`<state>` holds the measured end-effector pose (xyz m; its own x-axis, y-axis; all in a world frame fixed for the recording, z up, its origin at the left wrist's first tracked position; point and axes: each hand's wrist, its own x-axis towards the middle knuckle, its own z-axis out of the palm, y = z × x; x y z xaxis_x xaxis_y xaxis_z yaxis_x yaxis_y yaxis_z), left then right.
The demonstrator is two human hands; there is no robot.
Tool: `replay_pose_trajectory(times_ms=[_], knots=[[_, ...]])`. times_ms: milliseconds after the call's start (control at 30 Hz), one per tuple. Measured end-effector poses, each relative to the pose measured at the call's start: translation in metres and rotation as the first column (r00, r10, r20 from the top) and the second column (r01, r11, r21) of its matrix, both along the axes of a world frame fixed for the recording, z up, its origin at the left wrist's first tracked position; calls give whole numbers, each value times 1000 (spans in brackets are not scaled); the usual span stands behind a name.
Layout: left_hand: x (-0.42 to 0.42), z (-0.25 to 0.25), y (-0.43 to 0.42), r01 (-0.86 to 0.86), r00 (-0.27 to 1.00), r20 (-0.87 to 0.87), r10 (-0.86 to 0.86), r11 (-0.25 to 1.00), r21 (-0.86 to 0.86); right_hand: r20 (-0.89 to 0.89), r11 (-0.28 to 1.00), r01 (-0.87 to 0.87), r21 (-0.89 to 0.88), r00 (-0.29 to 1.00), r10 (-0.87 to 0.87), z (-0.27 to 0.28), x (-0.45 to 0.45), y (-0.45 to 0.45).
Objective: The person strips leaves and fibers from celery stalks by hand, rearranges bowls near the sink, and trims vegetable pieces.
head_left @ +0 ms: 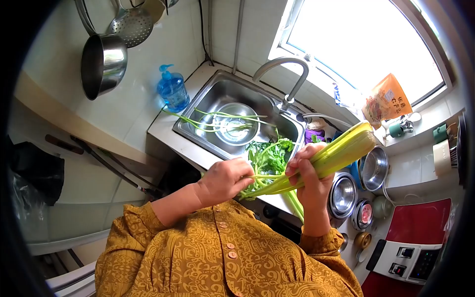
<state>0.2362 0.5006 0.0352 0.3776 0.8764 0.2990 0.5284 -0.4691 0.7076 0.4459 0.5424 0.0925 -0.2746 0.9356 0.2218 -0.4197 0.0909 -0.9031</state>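
Celery (344,148), a pale green bunch, is held aslant between our two hands, in front of the kitchen sink (242,89) and over the near edge of the counter (161,129). Our right hand (312,172) is wrapped around the bunch, its thumb and fingers closed on the stalks, with the thick base end raised toward the window (356,39) and the thinner ends sloping down to the left. Our left hand (225,179) has its fingers curled in, pinching a thin stalk (267,176) that runs between the two hands.

Behind the bunch, leafy greens (272,154) are heaped at the near right part of the sink. Farther back we see a round steel bowl (232,139) standing in the basin, with slender stalks (222,115) lying across it and reaching over the sink's left rim. A curved faucet (279,60) arches above the back of the sink; a blue pump bottle (173,91) stands on the counter at the left. To the right of our right hand sit stacked metal bowls (342,195), while an orange packet (387,101) is propped by the window. A saucepan (104,64) hangs on the wall at upper left, next to a perforated skimmer (131,27).
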Motion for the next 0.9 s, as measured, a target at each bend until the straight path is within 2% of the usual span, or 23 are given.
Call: replay_pose_trajectory(times_ms=[33, 67, 133, 300, 367, 400, 467, 500, 533, 600, 633, 667, 733, 767, 800, 867, 900], knots=[[3, 5, -1, -14, 982, -182, 56, 974, 224, 0, 1000, -1, 0, 1000, 1, 0, -1, 0], [4, 2, -1, -15, 982, -181, 57, 974, 224, 14, 999, 22, -25, 1000, -21, 0, -3, -1], [5, -6, 1, 10, 910, -379, 166, 907, 421, 29, 998, 43, -46, 999, -41, 0, -7, -1], [6, -15, -1, 56, 910, -403, 103, 930, 364, 147, 999, 46, -12, 988, -44, -1, -11, -6], [3, -16, -1, -84, 972, -205, 118, 982, 168, 164, 999, 41, -5, 986, -40, -2, -12, -9], [2, -17, 1, -85, 972, -204, 119, 982, 166, 115, 999, 41, 1, 993, -41, -2, -13, -12], [-3, -20, 8, -225, 948, 178, 263, 952, -209, 68, 999, 41, 7, 997, -41, -1, -14, -13], [-8, -18, 7, -201, 917, 252, 309, 903, -379, 49, 998, 54, 34, 997, -55, 1, -13, -12], [-10, -20, 6, -202, 916, 253, 311, 903, -380, 29, 996, 67, 61, 997, -69, 3, -11, -11], [-10, -23, 4, -50, 923, 317, 218, 885, -464, 30, 996, 69, 55, 997, -70, 1, -10, -6], [-8, -17, 1, 108, 886, 441, 142, 861, -497, 43, 995, 87, 41, 995, -89, -1, -10, -3], [-9, -13, 1, 108, 885, 443, 145, 861, -497, 56, 994, 103, 32, 993, -105, -2, -9, 0], [-16, -9, 1, 173, 937, 349, -12, 885, -433, 57, 993, 113, 24, 992, -115, -1, -7, 5], [-17, -10, 0, 88, 980, 197, -18, 933, -350, 61, 993, 114, 30, 991, -115, -2, -5, 7], [-19, -10, -1, 88, 980, 199, -17, 933, -350, 66, 993, 116, 36, 991, -118, -3, -3, 8], [-25, -11, -5, -61, 994, -104, 45, 987, -152, 51, 993, 113, 36, 992, -115, -3, 0, 11], [-31, -14, -8, -64, 994, -102, 49, 986, -152, 8, 986, 161, 47, 987, -162, -1, 3, 14]])
